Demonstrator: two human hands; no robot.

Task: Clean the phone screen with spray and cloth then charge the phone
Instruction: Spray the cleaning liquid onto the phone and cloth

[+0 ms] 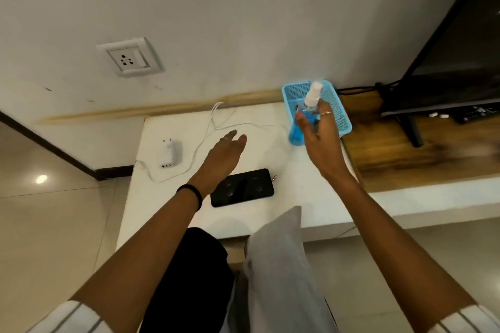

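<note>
A black phone [243, 187] lies screen-up on the white table [324, 197], near the front edge. My right hand [318, 138] holds a spray bottle [307, 113] with blue liquid and a white nozzle, raised just in front of a blue basket [338, 111]. My left hand [226, 155] hovers open above the table, just behind the phone. A white charger adapter [170, 153] lies on the table's left side with its white cable [205, 140] looping across the top. A grey cloth [276, 257] lies over my lap.
A wall socket [129, 58] sits on the white wall above the table's left. A television [454, 62] stands on a wooden shelf [400, 149] to the right. Tiled floor lies to the left.
</note>
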